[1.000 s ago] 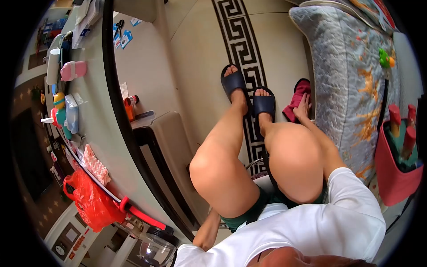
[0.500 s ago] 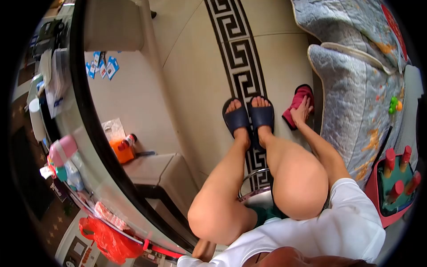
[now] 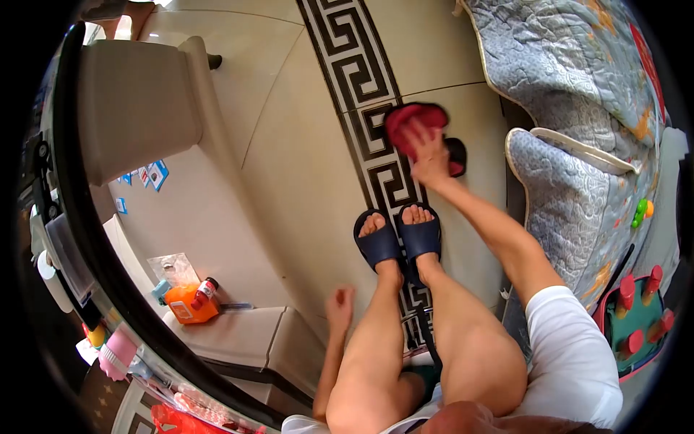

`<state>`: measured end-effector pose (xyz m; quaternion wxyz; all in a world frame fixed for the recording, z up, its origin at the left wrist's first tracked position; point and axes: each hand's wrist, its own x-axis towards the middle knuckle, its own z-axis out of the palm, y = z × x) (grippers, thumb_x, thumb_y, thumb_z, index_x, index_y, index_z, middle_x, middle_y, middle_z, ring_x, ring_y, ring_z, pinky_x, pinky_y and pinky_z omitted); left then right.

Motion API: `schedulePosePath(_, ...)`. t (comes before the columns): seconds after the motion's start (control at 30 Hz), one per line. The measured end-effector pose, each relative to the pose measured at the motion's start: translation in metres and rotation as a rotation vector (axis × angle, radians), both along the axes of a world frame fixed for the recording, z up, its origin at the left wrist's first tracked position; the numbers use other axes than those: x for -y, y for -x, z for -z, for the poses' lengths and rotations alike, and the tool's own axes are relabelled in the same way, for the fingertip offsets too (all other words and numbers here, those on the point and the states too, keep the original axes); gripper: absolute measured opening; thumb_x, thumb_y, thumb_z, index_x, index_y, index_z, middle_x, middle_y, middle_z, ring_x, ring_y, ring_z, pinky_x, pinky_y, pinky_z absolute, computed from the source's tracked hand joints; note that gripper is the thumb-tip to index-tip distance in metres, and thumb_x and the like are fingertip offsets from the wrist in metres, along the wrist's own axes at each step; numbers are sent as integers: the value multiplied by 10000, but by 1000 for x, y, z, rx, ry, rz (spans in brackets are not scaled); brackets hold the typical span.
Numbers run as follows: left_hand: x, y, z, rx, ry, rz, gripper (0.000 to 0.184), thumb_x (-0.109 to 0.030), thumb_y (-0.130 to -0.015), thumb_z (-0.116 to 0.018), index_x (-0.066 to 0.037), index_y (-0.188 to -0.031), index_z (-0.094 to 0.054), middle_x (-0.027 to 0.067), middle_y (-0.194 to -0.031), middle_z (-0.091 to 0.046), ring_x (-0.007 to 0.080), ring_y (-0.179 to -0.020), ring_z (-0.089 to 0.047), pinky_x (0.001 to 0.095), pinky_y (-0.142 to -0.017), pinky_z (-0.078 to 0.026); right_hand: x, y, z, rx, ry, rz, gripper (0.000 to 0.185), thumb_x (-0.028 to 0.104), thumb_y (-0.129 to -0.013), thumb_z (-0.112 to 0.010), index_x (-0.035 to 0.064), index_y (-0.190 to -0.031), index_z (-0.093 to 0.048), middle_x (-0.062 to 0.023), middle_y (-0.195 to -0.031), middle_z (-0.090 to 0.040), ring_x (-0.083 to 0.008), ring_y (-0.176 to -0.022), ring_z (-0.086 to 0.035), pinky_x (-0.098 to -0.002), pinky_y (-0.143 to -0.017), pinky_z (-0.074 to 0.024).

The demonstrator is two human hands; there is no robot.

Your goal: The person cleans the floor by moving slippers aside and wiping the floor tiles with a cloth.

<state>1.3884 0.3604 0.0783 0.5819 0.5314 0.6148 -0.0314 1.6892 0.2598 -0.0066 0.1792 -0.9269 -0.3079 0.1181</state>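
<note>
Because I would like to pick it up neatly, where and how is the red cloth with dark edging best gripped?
The red cloth is probably best gathered at its middle, from above and the wearer's side: it looks soft and lies on the floor, and the right hand is over that part, fingers pointing away from the wearer.

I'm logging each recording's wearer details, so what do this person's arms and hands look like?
The right hand and left hand are ungloved, and I see no watch on either wrist. The right arm comes out of a plain white short sleeve, bare below it. The right hand is blurred, so I can't tell about rings.
</note>
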Motion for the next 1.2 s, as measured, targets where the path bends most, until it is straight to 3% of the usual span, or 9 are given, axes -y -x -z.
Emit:
schedulePosePath(0.03,-28,48,-17,11,56,124,183,-91,-993,-504,28,-1097,-595,101,-1078,-659,196,-1021,-628,319,-947,-477,-9,15,4,-7,-68,-70,687,38,-643,-665,196,-1304,-558,-64,-1416,-469,-423,-1194,-443,-472,-955,-483)
schedulePosePath(0.2,-35,-71,-15,513,-81,-18,111,-21,-968,-531,8,-1051,-599,91,-1020,-659,187,-942,-647,332,-859,-527,-44,88,-4,-342,-275,-269,571,-45,-583,-609,152,-1116,-666,-37,-1324,-535,-358,-1128,-488,-416,-866,-531)
schedulePosePath(0.27,-35,-86,-10,591,-139,-47,114,10,-964,-516,8,-1045,-596,97,-1023,-654,183,-945,-640,321,-854,-522,-53,95,-31,-529,-479,-91,531,-62,-593,-553,120,-1075,-683,-46,-1260,-571,-329,-1108,-498,-422,-883,-514)
schedulePosePath(0.4,-34,-80,-9,598,-216,-91,145,68,-956,-477,11,-1020,-595,112,-1040,-642,171,-934,-625,298,-840,-512,-14,78,-107,-465,-691,339,599,-83,-625,-451,71,-1166,-655,-103,-1276,-540,-308,-1228,-476,-383,-1060,-376)
schedulePosePath(0.57,-21,-48,12,536,-184,-89,122,33,-964,-500,-5,-1009,-607,98,-1014,-656,162,-905,-632,301,-811,-518,74,83,-87,-330,-475,801,710,-114,-655,-557,91,-1334,-542,-143,-1341,-469,-311,-1263,-449,-373,-1090,-340)
schedulePosePath(0.77,0,-12,26,428,-88,-108,130,36,-959,-497,5,-999,-617,91,-1026,-653,153,-899,-632,284,-795,-519,141,102,19,-44,68,717,728,48,-678,-653,87,-1383,-474,-178,-1426,-383,-373,-1335,-356,-509,-1138,-225)
schedulePosePath(0.87,4,-2,29,394,-37,-112,129,32,-958,-501,2,-1003,-618,85,-1012,-660,151,-892,-637,284,-792,-522,97,63,20,-15,-21,484,721,101,-673,-678,84,-1368,-487,-173,-1479,-333,-381,-1354,-326,-544,-1136,-202)
schedulePosePath(1.07,2,-12,27,384,83,-86,127,21,-956,-512,3,-1013,-625,68,-981,-666,141,-890,-640,272,-803,-518,-56,-67,28,-25,-160,100,745,127,-652,-690,140,-1372,-498,-51,-1525,-326,-478,-1240,-370,-504,-1089,-343)
schedulePosePath(1.2,3,-21,24,399,137,-73,127,11,-960,-506,3,-1005,-624,53,-960,-663,128,-896,-636,261,-816,-515,-150,-89,14,-157,-107,-185,741,97,-653,-667,131,-1372,-491,-31,-1522,-335,-416,-1284,-366,-470,-1008,-462)
